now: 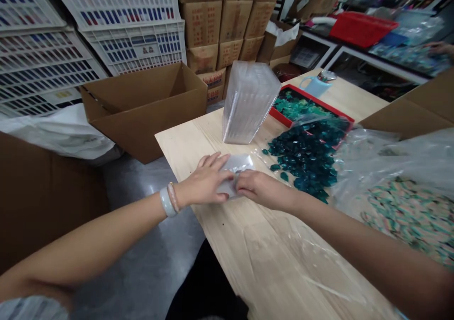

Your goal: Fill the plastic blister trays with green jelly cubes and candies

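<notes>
Near the bench's [255, 244] left edge, our left hand [209, 180] spreads its fingers over a clear plastic piece [241, 161]; our right hand [260, 187] bunches there, grip unclear. Handling looks unfinished; teal pieces [305, 152] lie loose.

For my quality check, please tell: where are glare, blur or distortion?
Head view: glare on the clear plastic by the left hand and on the floor; same view: striped pieces at right look soft; same view: crates at upper left slant, perhaps lens distortion.
</notes>
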